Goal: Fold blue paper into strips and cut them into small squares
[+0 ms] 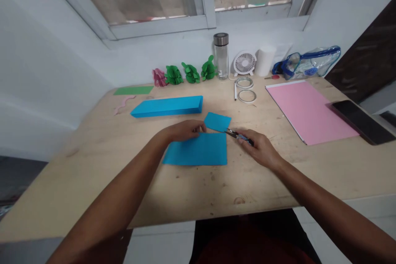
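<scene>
Near edge of the wooden table (154, 206) runs below both hands, with a decent strip of bare wood between it and the work. There's elbow room out to the left of the left hand (185, 130) too. On the other side, the pink sheets (312, 111) lie well off to the right of the right hand (260, 148), with a flat black phone (361, 119) overlapping their edge. Beyond the hands, a long folded blue piece (167, 106) sits up and to the left, and two tape rolls (246, 96) lie farther past the right hand.

Material-wise, the blue stuff looks like matte paper with straight edges, and the tabletop is pale, knotty wood. The green leafy shapes (192, 73) along the wall are ruffled.

The bigger blue sheet (198, 152) lies flat, partly under the left hand, whose fingers are curled by its far edge; can't tell if they're pinching anything. The smaller blue piece (217, 121) is just past that sheet, between the hands. Right hand's wrapped around scissors (231, 133), tips right by the small piece's corner; can't tell if they touch.
</scene>
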`<state>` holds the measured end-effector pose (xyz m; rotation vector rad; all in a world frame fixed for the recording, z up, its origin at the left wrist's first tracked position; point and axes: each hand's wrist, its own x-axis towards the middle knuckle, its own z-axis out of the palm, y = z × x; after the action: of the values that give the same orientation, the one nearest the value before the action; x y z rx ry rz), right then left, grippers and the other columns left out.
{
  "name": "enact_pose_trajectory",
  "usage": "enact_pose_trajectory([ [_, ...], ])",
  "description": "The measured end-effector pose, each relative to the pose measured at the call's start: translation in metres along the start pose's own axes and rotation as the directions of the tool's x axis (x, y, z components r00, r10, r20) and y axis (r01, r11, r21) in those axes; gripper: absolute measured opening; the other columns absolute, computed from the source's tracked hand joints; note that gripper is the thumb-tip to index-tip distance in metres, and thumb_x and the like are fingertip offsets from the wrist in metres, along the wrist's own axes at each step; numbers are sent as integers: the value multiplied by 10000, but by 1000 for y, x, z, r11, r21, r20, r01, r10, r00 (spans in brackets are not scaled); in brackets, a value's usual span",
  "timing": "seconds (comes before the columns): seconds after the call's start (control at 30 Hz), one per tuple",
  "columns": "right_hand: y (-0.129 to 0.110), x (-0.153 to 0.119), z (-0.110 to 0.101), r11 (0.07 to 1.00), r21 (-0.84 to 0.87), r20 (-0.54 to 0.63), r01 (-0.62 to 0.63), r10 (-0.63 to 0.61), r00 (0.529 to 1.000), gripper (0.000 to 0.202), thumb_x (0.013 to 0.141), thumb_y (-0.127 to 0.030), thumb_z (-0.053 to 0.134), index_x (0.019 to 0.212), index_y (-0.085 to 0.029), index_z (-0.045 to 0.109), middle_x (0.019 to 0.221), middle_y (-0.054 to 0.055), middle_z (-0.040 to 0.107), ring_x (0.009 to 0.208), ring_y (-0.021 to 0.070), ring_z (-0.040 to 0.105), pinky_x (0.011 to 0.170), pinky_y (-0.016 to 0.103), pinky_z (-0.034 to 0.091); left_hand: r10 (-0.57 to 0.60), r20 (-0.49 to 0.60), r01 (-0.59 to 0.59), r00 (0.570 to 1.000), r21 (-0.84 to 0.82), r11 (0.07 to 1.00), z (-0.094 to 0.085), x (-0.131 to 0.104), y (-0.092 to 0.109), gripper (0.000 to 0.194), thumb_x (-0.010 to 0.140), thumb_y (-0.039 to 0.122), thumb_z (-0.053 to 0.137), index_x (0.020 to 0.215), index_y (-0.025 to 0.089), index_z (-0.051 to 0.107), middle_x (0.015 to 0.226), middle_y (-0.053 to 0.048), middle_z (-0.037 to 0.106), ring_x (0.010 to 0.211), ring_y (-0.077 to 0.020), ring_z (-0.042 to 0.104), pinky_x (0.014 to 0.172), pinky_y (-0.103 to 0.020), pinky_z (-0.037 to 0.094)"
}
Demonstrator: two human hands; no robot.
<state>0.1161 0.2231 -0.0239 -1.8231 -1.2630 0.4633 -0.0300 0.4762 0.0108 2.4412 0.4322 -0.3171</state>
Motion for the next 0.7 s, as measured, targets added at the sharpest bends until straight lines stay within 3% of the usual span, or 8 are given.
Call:
enact_pose_trajectory([
  [0.13,1,-4,-2,996,80,-65,-44,49,997,354,891,-357,513,1209,-273,645,1199,59,668,1086,246,614,914,423,471,82,80,-79,993,-42,996,6,12,3,267,739,236,554,982,229,666,952,-22,662,857,-183,590,734,-253,422],
  [0.23,-1,-9,-6,964,218,-91,-150,173,981,360,878,-395,534,1183,-253,662,1140,56,693,1029,240,634,896,423,478,92,84,-86,992,-69,994,11,19,6,276,743,232,545,990,211,666,941,-29,654,843,-182,585,713,-253,419],
  [0.37,-8,-14,-9,867,418,-20,-272,308,951,395,857,-440,568,1193,-252,657,856,30,727,790,193,660,826,408,503,82,44,-77,996,-105,991,17,25,11,279,744,239,551,998,201,662,886,-23,635,822,-177,578,688,-247,414],
  [0.43,-12,-14,-8,810,519,0,-273,320,948,387,847,-448,588,1175,-257,665,767,14,710,791,184,658,859,407,490,72,31,-67,997,-126,990,20,28,14,286,739,240,554,1002,200,659,854,-19,629,808,-175,580,681,-247,417],
  [0.57,-13,-10,-2,698,674,-4,-242,331,944,364,805,-465,642,1091,-247,692,772,11,703,813,171,656,902,399,471,49,15,-46,999,-159,986,28,32,18,279,712,220,555,967,191,666,826,-21,631,798,-180,587,675,-257,420],
  [0.7,-11,-8,-2,705,670,-42,-234,351,936,388,798,-484,643,1092,-234,688,793,24,709,824,180,657,882,397,478,26,0,-25,1000,-183,983,34,35,18,275,688,207,559,938,187,673,798,-17,630,775,-177,582,662,-259,416],
])
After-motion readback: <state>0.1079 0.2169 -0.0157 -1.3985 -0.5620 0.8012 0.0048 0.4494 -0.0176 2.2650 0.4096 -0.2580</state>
